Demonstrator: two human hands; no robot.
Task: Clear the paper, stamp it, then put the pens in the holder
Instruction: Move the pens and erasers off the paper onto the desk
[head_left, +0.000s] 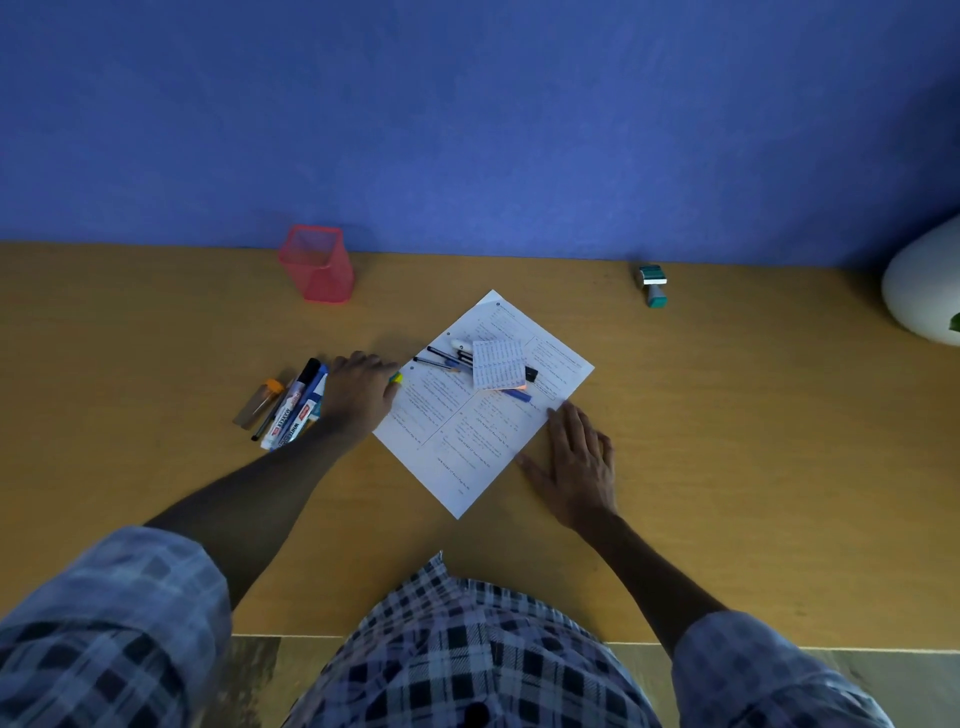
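Note:
A printed paper (467, 431) lies tilted on the wooden desk (727, 415). On its upper part lie several pens (447, 356), a small printed card (498, 371) and a blue pen (517, 396). My left hand (361, 392) sits at the paper's left edge, fingers curled over a yellow-green item (396, 378). Left of it lies a pile of markers and pens (293, 408). My right hand (576, 462) rests flat on the desk, fingertips touching the paper's right edge. The pink mesh holder (317, 265) stands at the back left. The green stamp (653, 285) stands at the back right.
A white rounded object (924, 291) sits at the desk's far right edge. A blue wall rises right behind the desk. The desk's front edge runs near my checked shirt.

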